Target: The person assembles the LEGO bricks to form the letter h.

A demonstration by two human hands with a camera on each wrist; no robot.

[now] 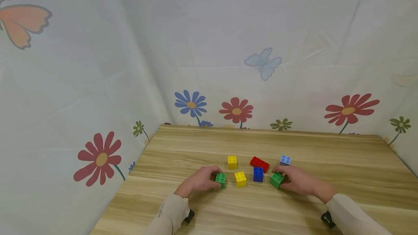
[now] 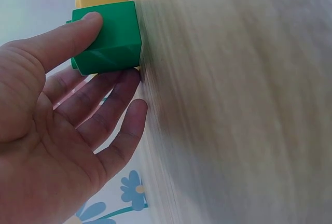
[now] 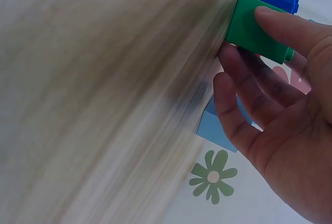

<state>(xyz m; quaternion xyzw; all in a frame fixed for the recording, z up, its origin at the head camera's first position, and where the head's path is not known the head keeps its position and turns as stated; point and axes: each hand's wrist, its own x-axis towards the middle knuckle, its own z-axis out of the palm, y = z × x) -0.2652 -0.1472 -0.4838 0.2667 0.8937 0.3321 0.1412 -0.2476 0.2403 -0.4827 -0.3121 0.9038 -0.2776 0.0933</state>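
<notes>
1. Left hand [image 1: 201,181], one: clamped on the left green block [image 1: 220,180], thumb flat on one face, other fingers behind, little finger free of it.
2. Right hand [image 1: 300,180], one: clamped likewise on the right green block [image 1: 277,180], thumb on one side, fingers round the far side.
3. Green blocks, two: studs upward, at the outer ends of the near blocks, low at the tabletop; whether either was lifted, I could not tell from where I stood. The right one sat turned at an angle.
4. Handling note, my judgement: a sound hold called for thumb and fingers low on opposite walls, studs left uncovered, each block level, and a light slide rather than a hard squeeze. The right hand needed most care, being hemmed in by neighbours.
5. Near yellow block [image 1: 240,179], one: between the hands, apart from the left green block.
6. Dark blue block [image 1: 258,174], one: between the near yellow block and the right green block.
7. Red block [image 1: 259,164], one: longer, lying aslant just behind the dark blue.
8. Far yellow block [image 1: 232,162], one: behind its fellow.
9. Light blue block [image 1: 285,160], one: beyond the right hand, partly hidden.
10. Table [image 1: 183,140], one: wood-grained.
11. Cloth backdrop [image 1: 212,46]: pale, printed with flowers and butterflies.
</notes>
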